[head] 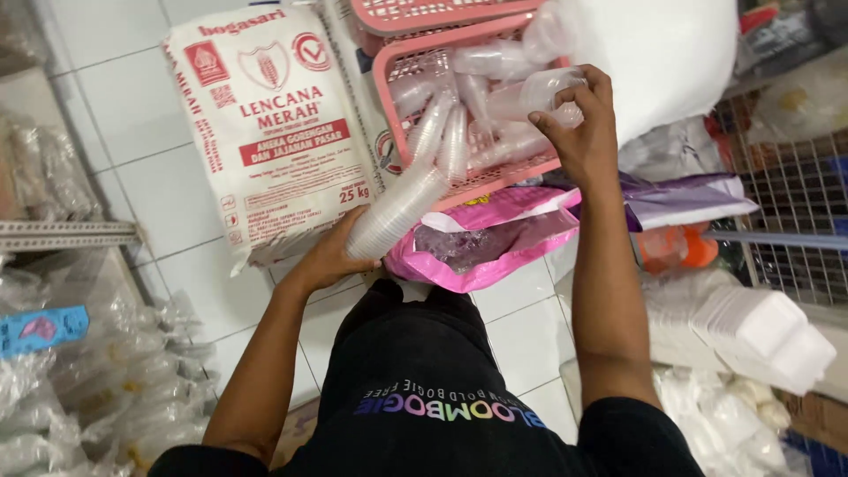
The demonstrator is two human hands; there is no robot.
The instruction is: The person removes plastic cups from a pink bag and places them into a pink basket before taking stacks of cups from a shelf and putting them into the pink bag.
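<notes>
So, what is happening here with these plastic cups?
A person stands over a pink basket filled with sleeves of clear plastic cups. The left hand holds the bottom end of one long stack of cups, which leans against the basket. The right hand grips another cup stack inside it. A large white sack stands beside it.

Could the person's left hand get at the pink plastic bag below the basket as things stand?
Probably not freely: the left hand is full, gripping a stack of clear cups. The pink bag lies just beside it, uncovered, so only the grip hinders.
</notes>
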